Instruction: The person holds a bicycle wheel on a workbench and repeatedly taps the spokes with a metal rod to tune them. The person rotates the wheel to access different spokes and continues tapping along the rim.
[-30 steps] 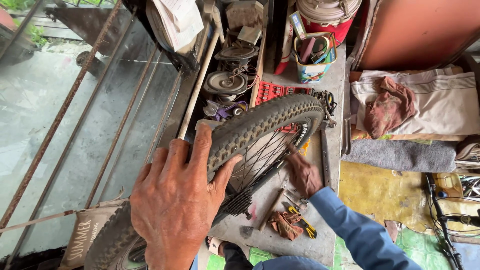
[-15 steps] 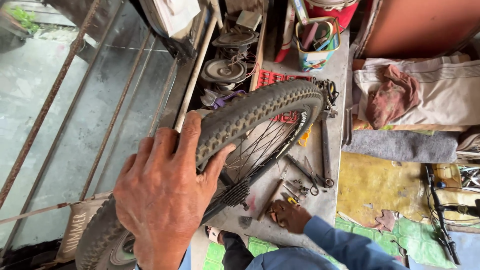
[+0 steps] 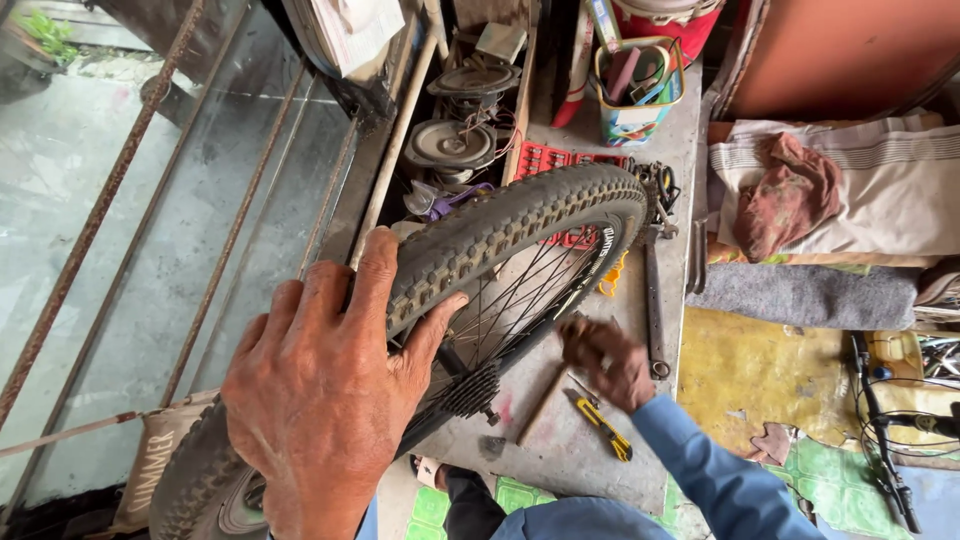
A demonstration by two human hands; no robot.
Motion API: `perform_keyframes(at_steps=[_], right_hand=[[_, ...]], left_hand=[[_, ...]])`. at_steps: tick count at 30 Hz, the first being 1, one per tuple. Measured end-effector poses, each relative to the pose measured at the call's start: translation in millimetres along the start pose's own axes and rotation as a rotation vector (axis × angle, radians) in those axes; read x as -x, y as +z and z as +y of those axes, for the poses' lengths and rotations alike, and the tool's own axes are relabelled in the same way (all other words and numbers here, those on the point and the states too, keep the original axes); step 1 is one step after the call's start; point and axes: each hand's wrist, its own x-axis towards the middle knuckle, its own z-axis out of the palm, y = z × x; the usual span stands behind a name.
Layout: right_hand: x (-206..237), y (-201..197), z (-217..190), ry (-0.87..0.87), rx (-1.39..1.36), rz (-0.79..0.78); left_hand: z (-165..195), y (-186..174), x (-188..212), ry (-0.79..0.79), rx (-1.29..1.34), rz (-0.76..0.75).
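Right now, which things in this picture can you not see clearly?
- Right hand, head view: motion blur hides the fingers, so whether it holds anything cannot be told.
- Tyre: the left hand covers part of the tread, and the lower end is cut off by the bottom edge.
- Cogs: too small and dark to count.
- Tin on the bench: its contents are crowded and unclear.

Bench (image 3: 585,455) free btwn wheel (image 3: 500,235), wrench (image 3: 652,300)
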Motion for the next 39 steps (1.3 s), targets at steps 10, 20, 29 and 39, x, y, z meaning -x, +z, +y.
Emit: perform_keyframes(at_steps=[10, 20, 29, 39], right_hand=[[-64.5, 23.9, -3.7, 0.039, -0.181, 0.106], [-36.7, 50.5, -15.8, -0.369, 0.058, -0.116], [-36.6, 40.6, -23.0, -0.247, -0.171, -0.238], [48.6, 34.1, -24.2, 0.158, -0.041, -0.268]], left_hand=[[-4.2, 5.3, -0.2, 0.027, -0.039, 0.012], [-2.7, -0.2, -3.2, 0.022, 0.0, 0.007], [-2.3, -4.7, -4.4, 0.042, 0.029, 0.036], [-4.9, -6.4, -4.1, 0.029, 0.081, 0.025]])
